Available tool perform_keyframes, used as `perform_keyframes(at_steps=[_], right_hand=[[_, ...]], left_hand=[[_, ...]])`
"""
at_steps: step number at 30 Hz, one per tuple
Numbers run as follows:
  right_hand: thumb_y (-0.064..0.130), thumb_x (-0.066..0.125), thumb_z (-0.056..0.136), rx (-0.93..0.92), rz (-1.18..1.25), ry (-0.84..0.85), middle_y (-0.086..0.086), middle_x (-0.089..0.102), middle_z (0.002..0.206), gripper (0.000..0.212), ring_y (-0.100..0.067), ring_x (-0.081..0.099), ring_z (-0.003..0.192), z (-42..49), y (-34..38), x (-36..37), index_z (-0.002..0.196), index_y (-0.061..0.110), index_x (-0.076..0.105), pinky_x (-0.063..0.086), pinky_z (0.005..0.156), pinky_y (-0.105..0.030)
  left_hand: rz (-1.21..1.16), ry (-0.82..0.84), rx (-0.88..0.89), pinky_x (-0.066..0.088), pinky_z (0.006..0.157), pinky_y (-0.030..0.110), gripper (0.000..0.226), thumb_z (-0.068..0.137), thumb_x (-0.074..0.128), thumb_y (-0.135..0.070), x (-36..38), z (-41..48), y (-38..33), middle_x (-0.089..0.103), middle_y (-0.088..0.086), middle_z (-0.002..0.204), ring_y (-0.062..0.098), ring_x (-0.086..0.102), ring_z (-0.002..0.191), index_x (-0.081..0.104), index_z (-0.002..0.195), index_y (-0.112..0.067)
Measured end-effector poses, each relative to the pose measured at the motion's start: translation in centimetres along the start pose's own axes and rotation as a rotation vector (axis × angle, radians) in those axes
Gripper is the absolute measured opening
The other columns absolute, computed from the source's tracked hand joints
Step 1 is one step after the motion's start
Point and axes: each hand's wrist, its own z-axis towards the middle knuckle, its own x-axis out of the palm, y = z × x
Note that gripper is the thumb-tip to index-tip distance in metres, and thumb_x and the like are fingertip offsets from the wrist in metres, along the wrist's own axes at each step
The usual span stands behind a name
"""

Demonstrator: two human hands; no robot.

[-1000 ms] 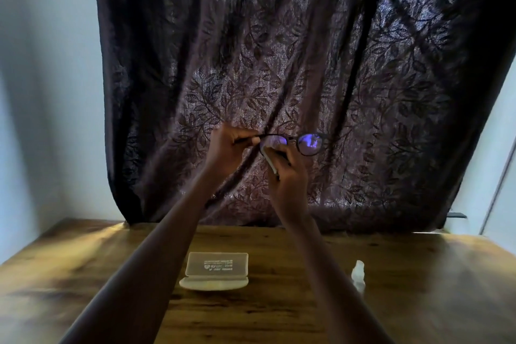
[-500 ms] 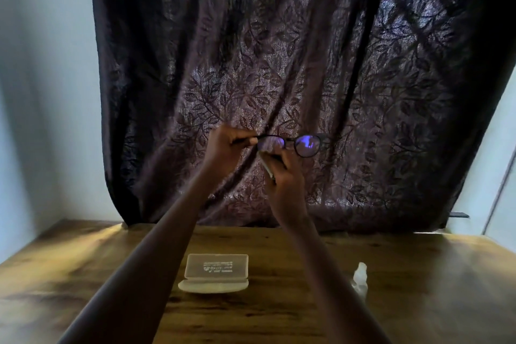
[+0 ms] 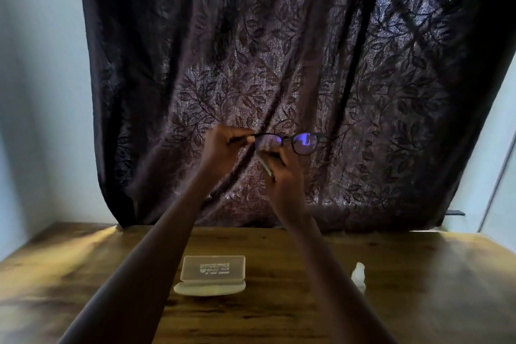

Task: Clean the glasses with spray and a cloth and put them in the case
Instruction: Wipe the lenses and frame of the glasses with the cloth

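Glasses stay raised before the curtain, well above the worktop, your left hand pinching one temple in its fingers while your right hand, fingers clamped on the cloth, has slipped just under that lens: wiping unfinished, case open below.

One wide-angle camera, worn on the person's head, looked forward and slightly down. It faced a dark curtain straight ahead, with a wooden table close below along the lower edge. The left hand and right hand were raised on outstretched arms near the middle of the view.
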Motion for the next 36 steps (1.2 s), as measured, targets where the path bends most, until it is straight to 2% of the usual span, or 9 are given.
perform_keyframes(at_steps=[4,9,13,17,20,23,28,32,36], right_hand=[[-0.018,0.065,0.070,0.063,0.012,-0.071,-0.024,0.063,0.090,0.031,-0.036,0.061,0.083,0.3,-1.1,-0.8,0.101,-0.013,0.065,0.043,0.078,-0.022],[-0.012,0.060,0.077,0.055,0.035,-0.152,-0.026,0.062,0.086,0.023,-0.038,0.061,0.079,2.8,-0.4,-1.0,0.099,-0.014,0.064,0.054,0.070,-0.039],[-0.011,0.060,0.074,-0.002,0.021,-0.062,-0.028,0.063,0.089,0.025,-0.040,0.062,0.084,1.5,0.7,-0.2,0.098,-0.015,0.064,0.049,0.077,-0.033],[-0.021,0.064,0.065,0.006,-0.008,-0.028,-0.028,0.063,0.091,0.034,-0.040,0.062,0.085,0.1,0.0,-0.5,0.098,-0.015,0.065,0.044,0.079,-0.026],[-0.022,0.063,0.068,0.053,0.006,-0.102,-0.028,0.062,0.089,0.031,-0.040,0.062,0.082,1.3,-0.4,-1.0,0.098,-0.015,0.064,0.053,0.074,-0.036],[-0.016,0.062,0.073,0.048,0.006,-0.112,-0.029,0.062,0.090,0.027,-0.040,0.061,0.083,2.7,0.0,-0.7,0.100,-0.015,0.064,0.054,0.072,-0.041],[-0.015,0.066,0.069,-0.036,0.005,0.020,-0.026,0.063,0.095,0.032,-0.039,0.062,0.088,0.8,0.7,0.0,0.101,-0.012,0.065,0.053,0.079,-0.037],[-0.020,0.068,0.063,-0.008,-0.014,-0.018,-0.026,0.063,0.089,0.037,-0.032,0.060,0.086,0.0,-0.3,-0.6,0.100,-0.012,0.065,0.047,0.078,-0.024],[-0.016,0.064,0.072,0.038,0.000,-0.121,-0.027,0.062,0.085,0.025,-0.038,0.061,0.078,2.2,-0.2,-1.1,0.097,-0.014,0.065,0.054,0.069,-0.039]], left_hand=[[0.011,-0.026,-0.006,0.053,0.074,0.037,0.021,0.077,0.063,0.002,-0.3,0.0,0.2,0.069,0.022,0.094,0.022,0.063,0.077,0.064,0.097,0.007],[0.002,-0.010,-0.009,0.052,0.072,0.030,0.021,0.077,0.063,0.002,0.3,0.2,-0.1,0.068,0.025,0.095,0.022,0.063,0.080,0.064,0.098,0.008],[0.003,-0.001,0.008,0.050,0.070,0.010,0.021,0.077,0.063,0.002,0.4,0.0,0.0,0.068,0.025,0.095,0.017,0.063,0.083,0.064,0.097,0.008],[0.014,0.013,-0.020,0.054,0.082,0.041,0.022,0.077,0.063,0.003,-0.2,-0.1,0.5,0.066,0.026,0.099,0.033,0.066,0.089,0.063,0.098,0.009],[0.028,0.011,-0.021,0.054,0.081,0.042,0.022,0.077,0.063,0.002,-0.4,0.0,0.5,0.067,0.025,0.100,0.033,0.066,0.088,0.063,0.098,0.008],[0.008,0.017,-0.014,0.054,0.080,0.035,0.023,0.077,0.063,0.001,-0.3,0.1,0.2,0.066,0.026,0.100,0.028,0.066,0.087,0.063,0.099,0.009],[0.012,0.009,0.006,0.048,0.066,0.008,0.022,0.078,0.063,0.000,-0.5,0.0,0.1,0.069,0.019,0.094,0.018,0.063,0.080,0.064,0.098,0.007],[0.009,0.002,-0.031,0.054,0.076,0.029,0.022,0.078,0.063,0.000,-1.0,-0.2,0.5,0.069,0.023,0.096,0.026,0.065,0.083,0.064,0.098,0.007],[0.005,0.003,-0.038,0.054,0.081,0.044,0.023,0.077,0.063,0.002,-1.0,-0.2,0.2,0.067,0.026,0.097,0.031,0.066,0.085,0.063,0.098,0.009]])
